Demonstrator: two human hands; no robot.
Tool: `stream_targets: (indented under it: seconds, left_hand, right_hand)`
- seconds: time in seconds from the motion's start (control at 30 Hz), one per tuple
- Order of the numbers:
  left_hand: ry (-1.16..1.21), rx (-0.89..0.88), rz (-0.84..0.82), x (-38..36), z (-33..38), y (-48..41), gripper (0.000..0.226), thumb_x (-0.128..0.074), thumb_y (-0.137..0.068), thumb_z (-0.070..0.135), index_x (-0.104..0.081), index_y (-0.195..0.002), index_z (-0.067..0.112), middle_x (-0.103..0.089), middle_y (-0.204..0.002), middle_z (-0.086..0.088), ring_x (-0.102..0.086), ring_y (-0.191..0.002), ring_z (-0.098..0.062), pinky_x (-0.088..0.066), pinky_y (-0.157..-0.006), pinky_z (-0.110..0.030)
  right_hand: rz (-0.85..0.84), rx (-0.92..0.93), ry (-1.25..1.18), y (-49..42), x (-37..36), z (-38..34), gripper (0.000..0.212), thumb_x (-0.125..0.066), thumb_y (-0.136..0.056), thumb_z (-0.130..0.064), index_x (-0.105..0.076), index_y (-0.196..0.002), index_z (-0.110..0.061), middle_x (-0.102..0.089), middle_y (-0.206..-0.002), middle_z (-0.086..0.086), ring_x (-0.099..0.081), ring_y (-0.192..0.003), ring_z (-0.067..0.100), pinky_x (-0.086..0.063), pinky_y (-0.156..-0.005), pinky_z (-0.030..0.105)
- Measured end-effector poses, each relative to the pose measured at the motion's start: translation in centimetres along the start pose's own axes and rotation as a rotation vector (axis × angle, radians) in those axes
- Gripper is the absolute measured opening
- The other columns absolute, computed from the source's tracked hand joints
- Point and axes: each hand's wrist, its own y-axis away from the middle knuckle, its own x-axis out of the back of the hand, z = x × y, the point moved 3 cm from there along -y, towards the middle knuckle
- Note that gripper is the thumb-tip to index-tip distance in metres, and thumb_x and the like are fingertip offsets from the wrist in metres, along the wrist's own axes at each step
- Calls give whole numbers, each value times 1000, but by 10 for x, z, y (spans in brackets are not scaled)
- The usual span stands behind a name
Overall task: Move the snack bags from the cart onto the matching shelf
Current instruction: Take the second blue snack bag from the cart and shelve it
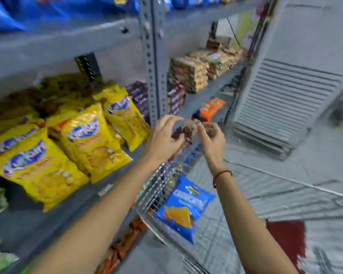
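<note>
At nine o'clock from my hands, the big yellow crinkly snack bags with a blue logo (pixel 83 143) lie heaped on the grey metal shelf (pixel 53 212), some flat, some leaning on each other. My left hand (pixel 162 139) is out in front of me with the fingers curled and the thumb spread, closed loosely on the left end of a small dark reddish-brown packet (pixel 183 130); the blur keeps me from reading its print. Behind it, at twelve o'clock, stands the grey perforated steel upright (pixel 153 62) of the rack, with purple wrapped bars (pixel 139 95) stacked either side of it. My right hand (pixel 211 138), a red thread bracelet (pixel 220 176) at its wrist, pinches the packet's right end between thumb and fingertips, so both hands hold it above the far edge of the silver wire cart (pixel 166 182). At six o'clock below my hands, a blue glossy chip bag with an orange chip picture (pixel 184 208) leans upright against the cart's wire wall. At one o'clock an orange snack bag (pixel 211 108) lies on the shelf, and beyond it tan packets (pixel 198 72) are stacked. Far right stands a grey louvred cabinet (pixel 285 95)
</note>
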Motion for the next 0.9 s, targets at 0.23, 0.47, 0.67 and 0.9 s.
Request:
stream_targets:
  seconds: [0.23,0.47,0.67,0.9]
  left_hand:
    - [39,400,-520,-131,-80,63,47,-63,-85,18,-47,-128,9,-47,-130,-15,-46,-120,-29,-33,-90,-27]
    - [12,752,-899,-213,-152,126,63,-63,-86,31,-35,-137,6,-40,-142,-18,-34,-132,-32,-33,-104,-39]
    - [-62,895,-949,-261,-207,141,84,-72,-77,32,-25,-142,6,-36,-145,-22,-37,-132,-37,-34,-106,-45]
    - [54,1044,-1064,-294,-244,173,100,-88,-55,35,-36,-134,3,-52,-127,-1,-54,-111,-19,-44,-89,-29]
  right_hand:
    - [-50,-478,243,42,55,170,37,-66,-87,-32,-60,-107,-1,-65,-90,13,-61,-81,23,-50,-72,34]
    - [-166,-878,349,101,78,282,54,-70,-84,-32,-49,-123,-1,-55,-90,10,-51,-69,16,-36,-53,21]
    - [-174,-1068,254,121,60,350,77,-72,-80,-40,-37,-138,-4,-56,-104,10,-55,-92,23,-48,-86,39]
    - [-110,-1100,13,129,35,392,44,-73,-81,-8,-46,-116,-10,-58,-104,7,-61,-86,18,-55,-70,19]
